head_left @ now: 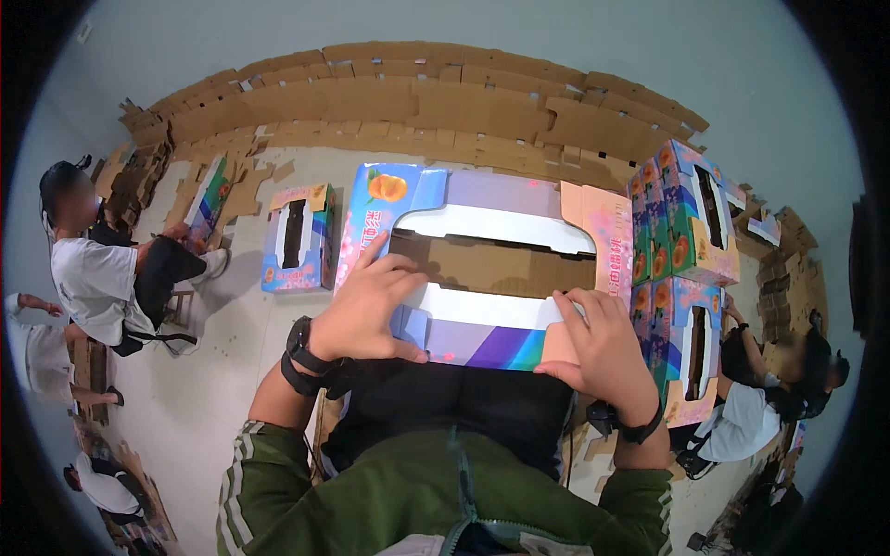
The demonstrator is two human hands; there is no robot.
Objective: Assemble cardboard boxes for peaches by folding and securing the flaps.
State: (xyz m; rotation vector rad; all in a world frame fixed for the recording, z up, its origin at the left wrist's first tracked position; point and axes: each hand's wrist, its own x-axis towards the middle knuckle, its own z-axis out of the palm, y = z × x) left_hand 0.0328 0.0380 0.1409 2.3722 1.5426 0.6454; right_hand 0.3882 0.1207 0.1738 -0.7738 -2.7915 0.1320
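Observation:
A printed cardboard fruit box (501, 338) stands in front of me, with peach pictures and purple, blue and green bands. Through the wide opening in its top, bare brown cardboard shows inside. My left hand (366, 301) grips the near left corner, fingers spread over the top flap and thumb along the near edge. At the near right corner my right hand (603, 345) has its thumb on the front edge and its fingers bent over the top. Both hands are closed on the box's edges. A dark band circles each wrist.
Finished-looking boxes (681, 218) are stacked close on my right. Another box (298, 239) stands on the floor to the left. Flat brown cardboard (371, 107) lines the far wall. A seated person (102, 278) works at left; another person (746, 417) sits at right.

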